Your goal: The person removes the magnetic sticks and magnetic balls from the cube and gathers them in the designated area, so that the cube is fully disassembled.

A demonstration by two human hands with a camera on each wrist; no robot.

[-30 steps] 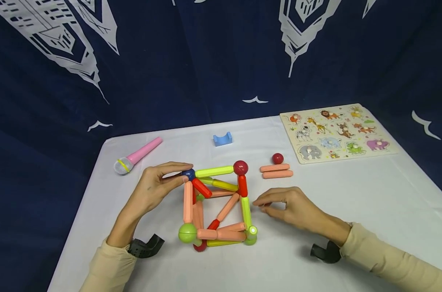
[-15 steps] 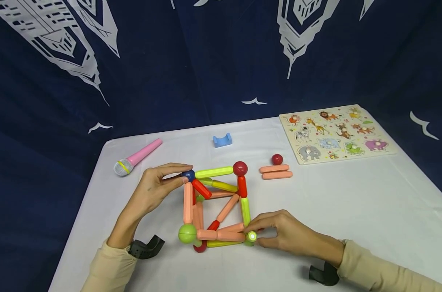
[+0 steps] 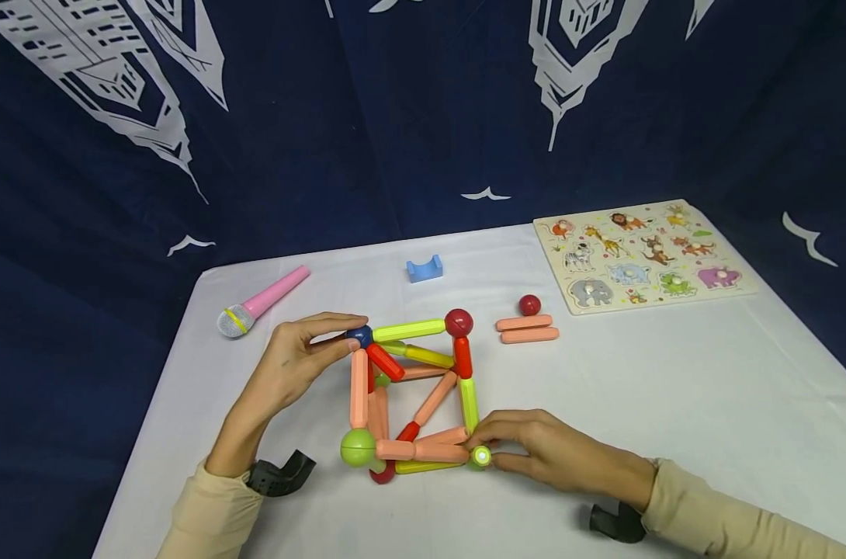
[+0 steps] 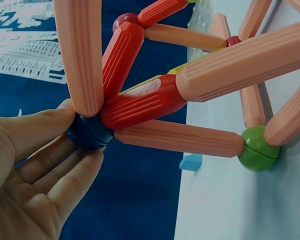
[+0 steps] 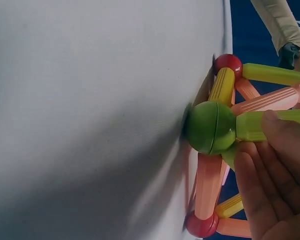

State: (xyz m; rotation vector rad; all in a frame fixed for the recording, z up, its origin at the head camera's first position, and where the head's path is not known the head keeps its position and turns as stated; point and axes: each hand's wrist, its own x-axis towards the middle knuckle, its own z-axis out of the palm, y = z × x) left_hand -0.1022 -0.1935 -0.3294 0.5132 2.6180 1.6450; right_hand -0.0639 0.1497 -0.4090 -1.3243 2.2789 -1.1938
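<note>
A cube-like frame of magnetic sticks and balls (image 3: 358,388) stands mid-table in the head view, its sticks salmon, red, yellow and lime. At its upper left corner my left hand (image 3: 293,361) pinches a dark blue ball (image 4: 87,132) between thumb and fingertips; several sticks meet on that ball. My right hand (image 3: 552,450) grips an upright lime stick (image 5: 250,126) at the near right corner. In the right wrist view that stick sits on a green ball (image 5: 210,127) at the tabletop. A dark red ball (image 3: 459,322) and a larger green ball (image 3: 358,448) mark other upper corners.
Two loose salmon sticks (image 3: 529,335) and a small red ball (image 3: 530,304) lie right of the frame. Behind are a pink toy microphone (image 3: 269,296), a blue notched block (image 3: 424,269) and an animal puzzle board (image 3: 556,252). A dark blue curtain (image 3: 395,140) hangs beyond the table.
My right hand has come toward me and slightly left, from beside the frame to the near right corner, and taken hold of the lime stick. My left hand stays on the blue ball.
</note>
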